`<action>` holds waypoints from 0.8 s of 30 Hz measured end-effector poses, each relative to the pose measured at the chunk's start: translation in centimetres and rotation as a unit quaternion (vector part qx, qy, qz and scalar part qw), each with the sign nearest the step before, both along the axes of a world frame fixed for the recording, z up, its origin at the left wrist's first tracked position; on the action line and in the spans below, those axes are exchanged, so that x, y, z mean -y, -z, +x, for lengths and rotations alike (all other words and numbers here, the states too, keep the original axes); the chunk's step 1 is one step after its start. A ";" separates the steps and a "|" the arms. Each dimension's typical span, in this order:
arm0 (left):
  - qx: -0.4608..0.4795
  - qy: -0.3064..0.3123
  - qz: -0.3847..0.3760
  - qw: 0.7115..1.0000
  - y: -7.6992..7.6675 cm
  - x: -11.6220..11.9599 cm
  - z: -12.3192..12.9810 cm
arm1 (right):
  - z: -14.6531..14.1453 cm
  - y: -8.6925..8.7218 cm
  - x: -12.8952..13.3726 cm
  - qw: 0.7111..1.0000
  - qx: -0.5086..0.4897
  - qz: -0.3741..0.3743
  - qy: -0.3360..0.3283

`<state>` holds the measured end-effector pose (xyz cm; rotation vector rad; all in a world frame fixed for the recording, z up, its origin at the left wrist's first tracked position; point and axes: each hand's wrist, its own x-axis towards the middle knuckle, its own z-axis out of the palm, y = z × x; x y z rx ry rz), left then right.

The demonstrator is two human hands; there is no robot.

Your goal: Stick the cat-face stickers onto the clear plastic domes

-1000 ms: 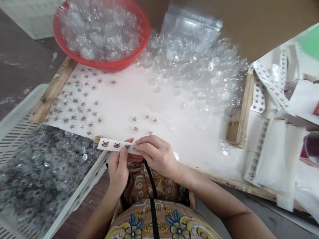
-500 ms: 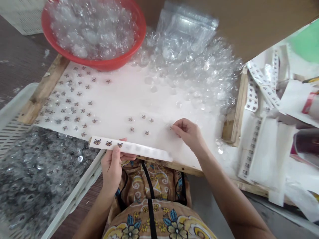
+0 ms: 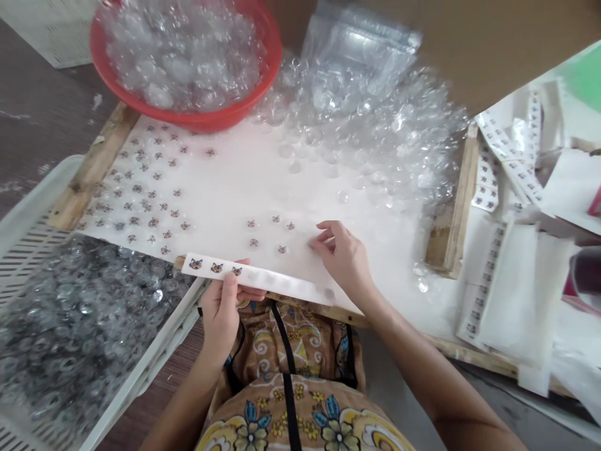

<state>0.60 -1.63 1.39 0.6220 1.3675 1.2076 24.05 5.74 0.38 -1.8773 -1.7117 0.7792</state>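
Note:
A white sticker strip [image 3: 277,282] with three cat-face stickers at its left end is pinched in my left hand [image 3: 226,313], thumb on top, at the board's front edge. My right hand [image 3: 342,255] is low over the white board [image 3: 225,194], thumb and forefinger together; whatever is between the fingertips is too small to make out. Just left of those fingertips lie several clear pieces with cat faces [image 3: 282,249]. Many more such pieces [image 3: 137,188] are spread over the board's left side.
A red basin [image 3: 225,118] of clear domes stands at the back left. Loose clear pieces [image 3: 394,125] and a plastic bag [image 3: 361,44] lie at the back. A crate [image 3: 61,219] of finished-looking pieces is left; sticker strips [image 3: 486,269] lie right.
My right hand has shifted slightly left, nearer the small group of cat-face pieces, and the cat face at its fingertips no longer shows. The whole view has moved a little; my left hand keeps the strip.

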 end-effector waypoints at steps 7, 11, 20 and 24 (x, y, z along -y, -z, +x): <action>-0.017 0.038 0.000 0.999 0.0 0.4 0.5 | -5.4 -4.4 0.4 0.980 -0.133 0.042 -0.142; -0.010 0.052 0.018 0.998 0.3 0.4 0.5 | -8.4 -5.7 0.6 0.950 -0.186 0.056 -0.247; 0.076 0.056 -0.017 0.995 0.8 -0.2 0.0 | -8.6 -3.9 2.2 0.944 -0.125 0.151 -0.265; 0.080 0.046 -0.023 0.995 0.5 -0.5 -0.2 | -5.9 -4.3 0.5 0.946 -0.221 0.142 -0.190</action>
